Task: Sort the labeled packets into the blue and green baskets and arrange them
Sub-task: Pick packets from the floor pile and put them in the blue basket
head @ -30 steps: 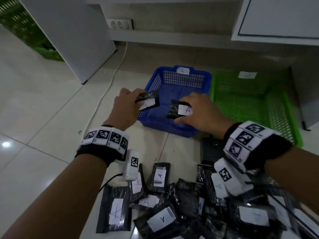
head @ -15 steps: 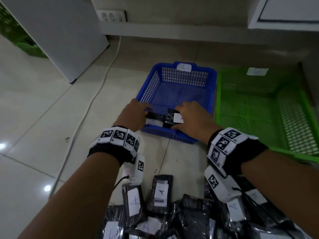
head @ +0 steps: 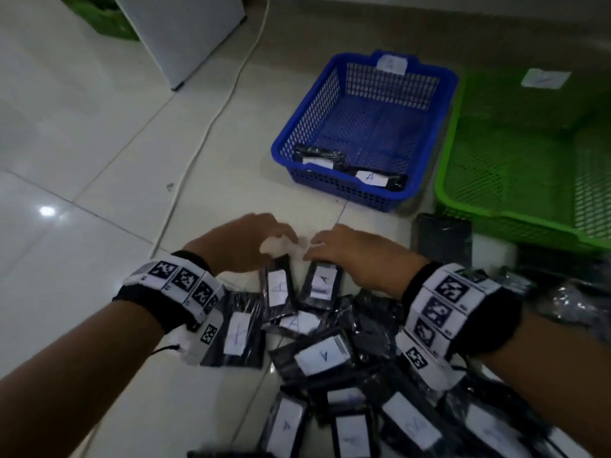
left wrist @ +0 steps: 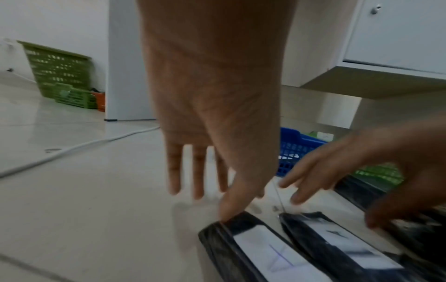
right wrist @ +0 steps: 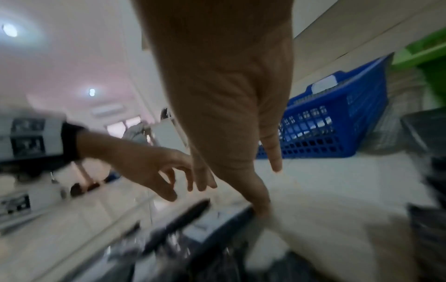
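Observation:
The blue basket (head: 334, 190), tagged "A", holds two black packets (head: 319, 158) (head: 373, 178) lying against its near wall. To its right stands the green basket (head: 515, 166), showing only bare mesh. A pile of black packets with white labels (head: 324, 355) covers the floor in front of me. My left hand (head: 281, 233) and right hand (head: 317, 246) hover at the pile's far edge, fingers straight and spread. The left thumb (left wrist: 229, 209) touches the end of a labeled packet (left wrist: 265, 253). The right thumb (right wrist: 263, 206) touches the neighbouring "A" packet (head: 323, 282). Neither hand grips anything.
A white cable (head: 211, 127) runs across the floor tiles left of the blue basket. A white cabinet panel (head: 185, 34) and another green crate (head: 105, 18) stand at the far left. One dark packet (head: 443, 239) lies label-down by the green basket's near corner.
Both hands let go of their packets in the blue basket's near end and drew back to the pile. They now reach open over two more packets.

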A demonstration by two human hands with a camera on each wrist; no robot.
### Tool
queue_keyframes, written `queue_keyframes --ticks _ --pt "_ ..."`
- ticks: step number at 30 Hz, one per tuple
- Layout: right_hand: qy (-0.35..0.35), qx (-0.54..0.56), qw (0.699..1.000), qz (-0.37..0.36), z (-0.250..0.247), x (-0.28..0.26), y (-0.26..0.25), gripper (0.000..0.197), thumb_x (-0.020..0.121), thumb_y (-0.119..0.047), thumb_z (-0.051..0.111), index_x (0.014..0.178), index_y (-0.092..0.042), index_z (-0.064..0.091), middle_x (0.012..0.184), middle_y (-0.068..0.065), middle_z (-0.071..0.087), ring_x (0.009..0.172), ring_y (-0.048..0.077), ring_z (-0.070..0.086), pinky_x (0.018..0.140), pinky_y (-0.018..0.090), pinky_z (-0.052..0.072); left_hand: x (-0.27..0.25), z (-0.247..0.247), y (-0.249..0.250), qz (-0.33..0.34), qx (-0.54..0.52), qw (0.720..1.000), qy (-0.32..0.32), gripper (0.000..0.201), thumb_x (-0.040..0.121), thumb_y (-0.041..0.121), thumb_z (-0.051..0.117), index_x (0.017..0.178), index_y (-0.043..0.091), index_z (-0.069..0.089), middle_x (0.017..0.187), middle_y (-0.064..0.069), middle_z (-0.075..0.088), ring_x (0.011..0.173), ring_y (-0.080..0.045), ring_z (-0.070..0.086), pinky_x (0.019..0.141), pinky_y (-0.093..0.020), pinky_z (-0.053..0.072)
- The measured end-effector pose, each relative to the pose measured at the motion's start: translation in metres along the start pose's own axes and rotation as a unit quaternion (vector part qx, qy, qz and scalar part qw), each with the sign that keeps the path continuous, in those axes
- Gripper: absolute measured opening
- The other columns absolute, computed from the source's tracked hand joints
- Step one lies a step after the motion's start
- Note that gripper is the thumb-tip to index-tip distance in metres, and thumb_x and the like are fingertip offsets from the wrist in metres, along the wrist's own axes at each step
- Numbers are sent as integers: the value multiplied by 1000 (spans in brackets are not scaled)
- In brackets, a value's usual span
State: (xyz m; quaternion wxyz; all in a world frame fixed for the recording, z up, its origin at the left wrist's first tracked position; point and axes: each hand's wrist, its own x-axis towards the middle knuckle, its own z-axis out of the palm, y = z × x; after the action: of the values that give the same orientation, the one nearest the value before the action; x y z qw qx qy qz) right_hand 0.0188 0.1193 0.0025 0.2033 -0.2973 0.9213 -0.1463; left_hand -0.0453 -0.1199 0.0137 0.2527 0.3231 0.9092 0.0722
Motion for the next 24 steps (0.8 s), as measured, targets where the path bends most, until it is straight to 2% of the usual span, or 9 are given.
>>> queue_keyframes --ticks 3,6,10,14,16,18,20,22,24 --pt "-37 -67 997 -10 15 -2 -13 84 81 15 45 148 -35 36 161 2 21 140 27 26 97 40 42 -17 19 -5 -33 51 988 -139 75 83 19 58 148 49 36 155 0 32 131 -28 45 107 -46 45" --pt "-41 -115 992 -9 17 -1 -19 69 88 8 51 144 -33 41 160 -2 23 145 24 20 107 46 30 -26 37 2 0 122 990 -69 79 90 11 64 150 50 32 156 6 29 124 -26 49 96 -42 52" --pt "-52 -114 992 18 17 -2 -18 57 87 8 51 135 -23 48 149 1 40 144 23 23 118 47 15 -31 40 4 15 202 979 -21 67 86 28 74 142 39 40 142 7 42 113 -21 53 84 -40 57" --pt "-58 -112 991 34 21 -9 -16 52 90 0 52 136 -22 48 135 4 47 125 29 41 106 42 31 -36 30 6 -8 80 996 -33 43 81 38 80 115 25 58 110 9 59 102 -15 55 85 -37 51" --pt "-59 -105 992 43 22 -11 -13 42 92 -10 55 133 -21 51 131 6 45 118 31 44 92 38 37 -38 25 2 -6 2 999 -43 25 83 29 80 100 24 63 94 7 65 91 -15 60 81 -33 48" --pt "-48 -84 994 53 23 -17 -9 33 93 -20 57 125 -18 54 126 7 48 114 30 46 91 39 40 -42 18 1 -14 -63 996 -61 16 88 28 76 90 29 61 86 9 66 80 -8 61 75 -28 46" --pt "-48 -53 995 70 23 -22 -4 29 90 -24 62 117 -15 53 120 8 52 110 30 50 89 39 43 -46 7 0 -27 -116 990 -75 11 95 32 68 90 35 59 87 11 66 76 0 61 73 -23 46" --pt "-54 -6 994 96 19 -27 0 38 85 -27 69 114 -13 49 115 9 54 105 29 52 81 36 43 -49 -1 -2 -51 -174 982 -60 3 99 30 63 100 32 61 94 6 68 77 -2 67 72 -25 52" --pt "-18 20 993 112 12 -34 1 52 77 -35 77 113 -13 46 112 8 54 103 27 52 77 36 41 -52 -7 0 -93 -235 967 -22 13 100 24 61 113 24 60 101 1 68 74 -6 72 64 -27 58"
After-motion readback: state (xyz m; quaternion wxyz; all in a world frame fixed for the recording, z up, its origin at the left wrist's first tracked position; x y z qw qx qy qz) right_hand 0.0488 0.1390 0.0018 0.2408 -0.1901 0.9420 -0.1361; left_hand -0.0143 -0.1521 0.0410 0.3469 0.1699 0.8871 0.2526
